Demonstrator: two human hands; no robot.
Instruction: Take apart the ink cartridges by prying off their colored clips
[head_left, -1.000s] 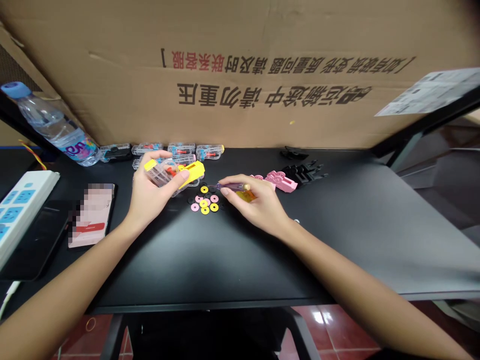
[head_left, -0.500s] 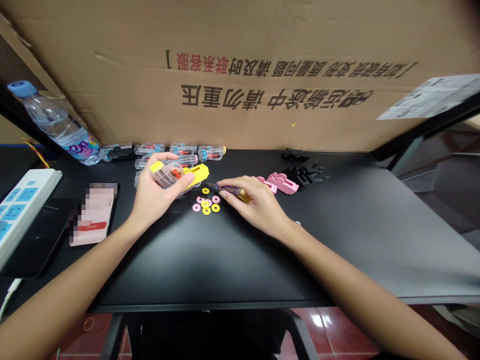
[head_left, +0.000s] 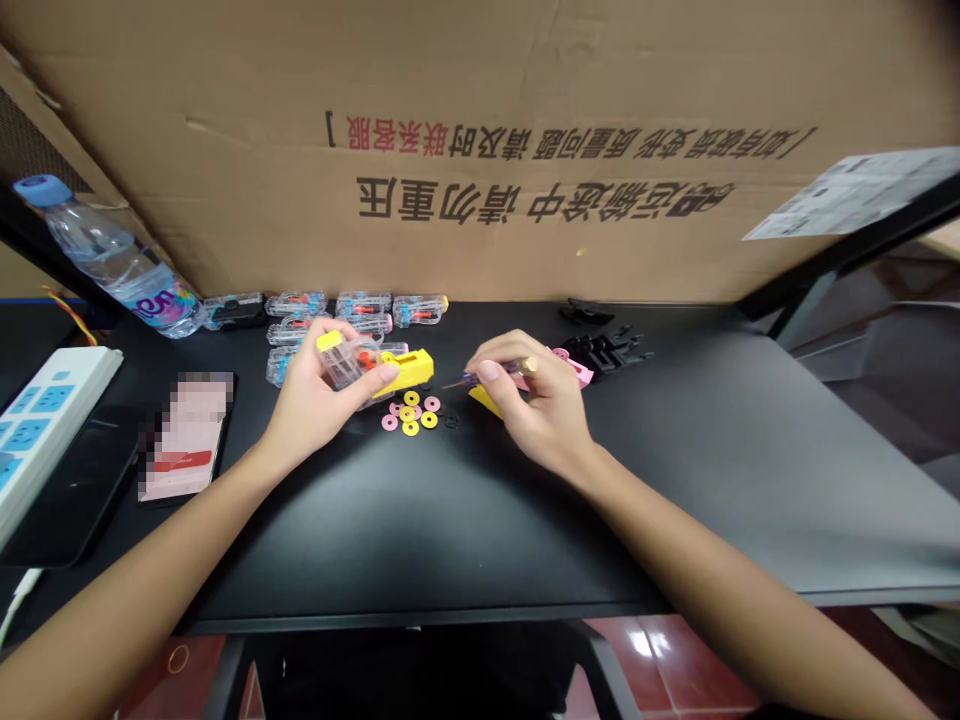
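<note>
Washers [head_left: 409,412], pink and yellow, lie in a small cluster on the table [head_left: 675,480] and serve as the landmark. Just left of and behind the washers, the left hand [head_left: 319,395] is closed around a clear toy [head_left: 352,362] with a yellow end, thumb on its near side and fingers over the top, lifted slightly off the table; held that way, its open face tilts toward the right hand. Just right of the washers, the right hand [head_left: 536,400] is pinched together on a thin screwdriver [head_left: 487,376], tip pointing left toward the toy; the grip near the shaft looks suited to fine turning. A yellow part [head_left: 484,400] lies under that hand, touching the table.

Behind the washers, more clear toys [head_left: 352,308] sit in rows against the cardboard [head_left: 480,150], apparently set out of the way. Right of the washers and farther back are pink parts [head_left: 574,365] and then black parts [head_left: 607,348], sorted by colour. Well left of the washers lie a phone [head_left: 184,435], a power strip [head_left: 37,420] and a bottle [head_left: 112,260].
</note>
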